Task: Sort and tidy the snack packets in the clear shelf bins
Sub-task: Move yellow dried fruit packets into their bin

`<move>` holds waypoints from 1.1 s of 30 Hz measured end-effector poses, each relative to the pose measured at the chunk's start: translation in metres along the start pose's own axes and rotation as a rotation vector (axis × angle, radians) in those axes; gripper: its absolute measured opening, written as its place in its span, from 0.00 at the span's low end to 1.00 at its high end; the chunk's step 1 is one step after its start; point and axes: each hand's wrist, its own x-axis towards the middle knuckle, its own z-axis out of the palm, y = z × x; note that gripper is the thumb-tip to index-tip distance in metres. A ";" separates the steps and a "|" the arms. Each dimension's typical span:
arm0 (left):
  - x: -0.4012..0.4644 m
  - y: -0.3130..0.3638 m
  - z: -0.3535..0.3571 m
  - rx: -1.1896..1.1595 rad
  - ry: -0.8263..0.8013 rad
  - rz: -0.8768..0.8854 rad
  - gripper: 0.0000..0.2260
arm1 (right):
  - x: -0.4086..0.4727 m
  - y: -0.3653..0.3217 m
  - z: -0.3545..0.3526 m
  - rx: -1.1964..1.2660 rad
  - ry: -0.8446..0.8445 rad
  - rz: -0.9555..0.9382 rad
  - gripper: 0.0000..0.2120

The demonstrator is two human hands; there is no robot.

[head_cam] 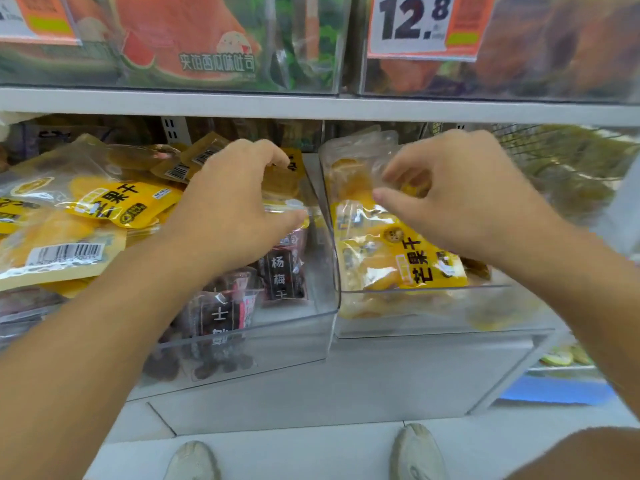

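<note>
We are mid-sort: our right hand (pixel 460 195) pinches a yellow mango packet (pixel 391 237) in the right bin (pixel 433 327); our left hand (pixel 235 195) curls round another packet (pixel 282 181) at the left bin's (pixel 311 327) right wall. Next, we judge, it goes across.

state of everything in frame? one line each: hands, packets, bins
left hand: fingers curled, gripping a yellow packet at the left bin's right edge
right hand: pinching the mango packet
mango packet: upright in the right bin, label sideways
left bin: mixed, yellow packets heaped over dark plum packets
dark plum packets: standing, leaning at the front
right bin: yellow packets only
</note>
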 end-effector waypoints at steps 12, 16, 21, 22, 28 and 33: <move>0.022 0.068 0.069 0.159 -0.261 0.408 0.48 | 0.006 0.096 0.018 -0.035 -0.612 0.011 0.41; 0.033 0.079 0.077 0.300 -0.327 0.407 0.54 | 0.023 0.090 0.047 -0.202 -0.628 -0.131 0.50; 0.039 0.072 0.068 0.138 -0.404 0.281 0.51 | 0.020 0.101 0.042 -0.001 -0.595 -0.126 0.31; 0.040 0.069 0.063 0.096 -0.400 0.273 0.49 | 0.016 0.104 0.039 0.016 -0.571 -0.133 0.29; 0.024 0.062 0.043 -0.103 -0.409 0.222 0.23 | -0.008 0.117 0.021 -0.049 -0.565 -0.199 0.18; 0.007 0.082 0.054 0.160 -0.457 0.325 0.18 | -0.004 0.114 -0.004 0.131 -0.786 -0.229 0.28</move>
